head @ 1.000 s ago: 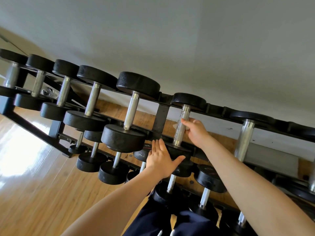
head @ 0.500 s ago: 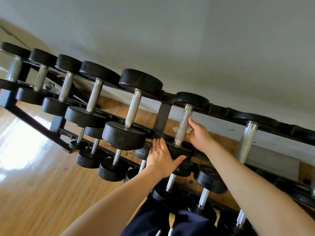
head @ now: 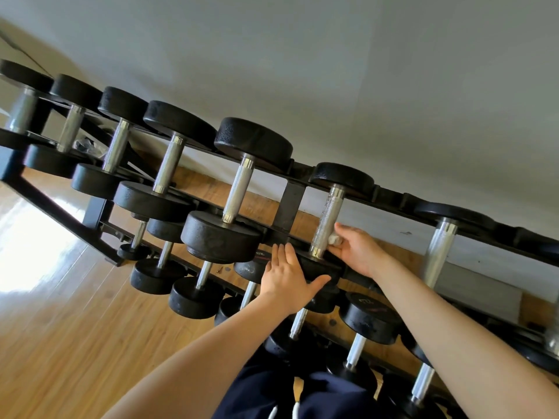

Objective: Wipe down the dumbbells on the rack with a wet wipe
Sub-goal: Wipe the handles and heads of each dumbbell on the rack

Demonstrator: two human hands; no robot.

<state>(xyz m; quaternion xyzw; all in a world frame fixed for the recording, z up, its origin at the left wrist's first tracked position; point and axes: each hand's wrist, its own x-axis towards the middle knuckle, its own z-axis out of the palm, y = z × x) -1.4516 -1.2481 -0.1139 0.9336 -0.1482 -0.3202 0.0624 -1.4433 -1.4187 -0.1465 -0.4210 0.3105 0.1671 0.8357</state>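
A black rack (head: pixel 289 204) holds rows of black dumbbells with chrome handles. My right hand (head: pixel 358 247) pinches a small white wet wipe (head: pixel 334 239) against the lower part of one top-row dumbbell's knurled handle (head: pixel 328 219). My left hand (head: pixel 286 276) lies flat, fingers straight, on the near black head (head: pixel 325 269) of that same dumbbell. Most of the wipe is hidden inside my right fingers.
A bigger dumbbell (head: pixel 236 195) sits just left of the one I touch, another (head: pixel 440 246) to its right. Smaller dumbbells (head: pixel 370 322) fill the lower row near my legs. A grey wall stands behind; wooden floor (head: pixel 60 328) spreads to the left.
My right hand has slid down the handle toward the near head, the wipe with it. My left hand has stayed on the dumbbell's head.
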